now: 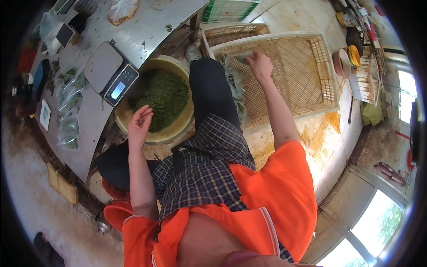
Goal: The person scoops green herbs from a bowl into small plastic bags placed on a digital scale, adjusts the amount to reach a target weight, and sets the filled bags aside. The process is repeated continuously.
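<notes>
My left hand (141, 124) hovers over the near rim of a round yellowish tub (189, 120), its fingers loosely bent and nothing visible in them. A heap of small green peppercorn-like berries (164, 100) lies in the tub. At the left side of a large beige plastic crate (329, 84), my right hand (260, 66) has its fingertips pinched at the edge of a clear plastic bag (241, 58). More clear bags with green contents (232, 81) lie in a row along that crate side. A digital scale (104, 66) with a lit display stands on the metal table, its plate bare.
The metal table (149, 22) fills the left, with filled clear bags (69, 133) and a tied bag (123, 10) on it. Behind the large crate are a smaller crate (235, 33) and a green crate (229, 11). A red stool or bucket (116, 213) is beside my left leg.
</notes>
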{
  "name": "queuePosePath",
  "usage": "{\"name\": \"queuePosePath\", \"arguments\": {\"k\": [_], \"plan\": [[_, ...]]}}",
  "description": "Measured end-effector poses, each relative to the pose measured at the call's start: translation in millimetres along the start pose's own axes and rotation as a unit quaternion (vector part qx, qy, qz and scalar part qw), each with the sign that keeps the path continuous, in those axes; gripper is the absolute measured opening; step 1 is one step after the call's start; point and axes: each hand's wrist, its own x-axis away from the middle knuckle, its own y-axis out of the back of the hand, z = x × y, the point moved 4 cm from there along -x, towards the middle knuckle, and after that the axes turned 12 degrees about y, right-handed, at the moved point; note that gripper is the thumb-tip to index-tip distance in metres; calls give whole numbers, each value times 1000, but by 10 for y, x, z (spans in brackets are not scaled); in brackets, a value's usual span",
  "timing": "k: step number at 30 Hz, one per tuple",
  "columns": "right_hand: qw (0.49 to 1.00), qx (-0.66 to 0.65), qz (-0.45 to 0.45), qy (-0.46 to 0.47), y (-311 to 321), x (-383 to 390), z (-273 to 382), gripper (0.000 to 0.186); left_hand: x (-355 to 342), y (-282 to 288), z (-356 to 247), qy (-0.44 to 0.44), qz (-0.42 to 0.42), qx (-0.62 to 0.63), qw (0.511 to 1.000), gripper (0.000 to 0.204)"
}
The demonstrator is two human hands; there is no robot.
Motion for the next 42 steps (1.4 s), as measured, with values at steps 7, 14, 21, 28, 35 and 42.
{"name": "queuePosePath", "arguments": {"k": [7, 14, 21, 28, 35, 42], "plan": [[990, 109, 85, 39, -1614, 7, -189, 19, 233, -1, 474, 47, -21, 31, 998, 40], [985, -31, 165, 24, -1746, 137, -363, 32, 387, 453, 115, -18, -170, -12, 985, 28], [974, -122, 141, 126, -1774, -288, -503, 47, 284, 2814, 130, -187, -620, 259, 717, 37], [903, -409, 20, 133, -322, -64, 870, 33, -217, 3891, 79, 116, -694, -73, 707, 43], [900, -390, -1, 195, 263, 518, 1973, 23, -139, 3773, 15, 48, -681, 4, 731, 26], [868, -280, 275, 303, -633, 1265, 3006, 24, 232, 2830, -651, -225, -467, 319, 793, 9]]}}
